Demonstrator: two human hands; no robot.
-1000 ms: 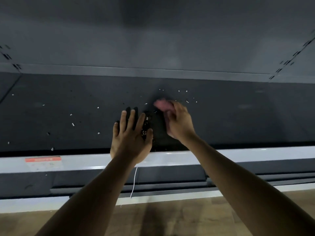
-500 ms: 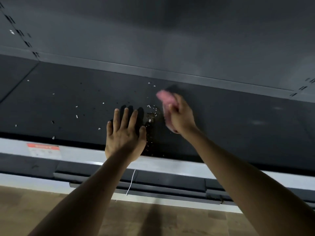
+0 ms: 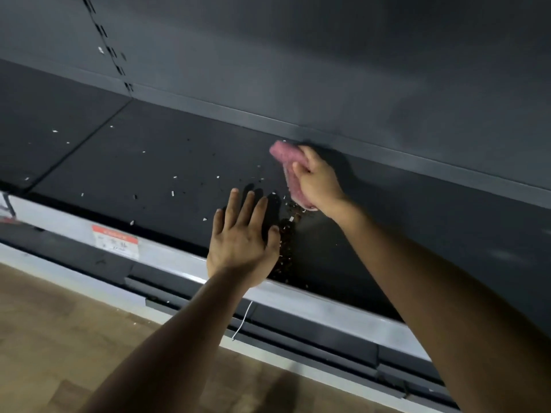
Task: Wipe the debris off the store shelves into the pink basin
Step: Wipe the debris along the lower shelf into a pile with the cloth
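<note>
So the thing that matters here: the debris pile [image 3: 285,238] sits right between our two hands. It's a narrow strip of brownish crumbs with a few white bits, and its long axis runs far-to-near, ending close to the shelf's front lip [image 3: 328,304].

Our left hand [image 3: 241,239] is flat just left of that strip, fingers straight and a bit spread, holding nothing, with the thumb edge right beside the crumbs like a little wall. We honestly can't tell if the palm is pressed on the shelf [image 3: 143,162] or just above it.

Our right hand [image 3: 317,183] is farther back, nearly at the back wall [image 3: 343,84], fingers curled tight round the pink cloth [image 3: 283,155]. The near end of the cloth looks to be touching the far end of the strip, so we'd guess the next pull comes straight toward us along the strip.

Plenty of loose white flecks [image 3: 173,192] lie well off to the left, beyond the left hand. The pink basin isn't in view, so we can't say where the pile would drop.
</note>
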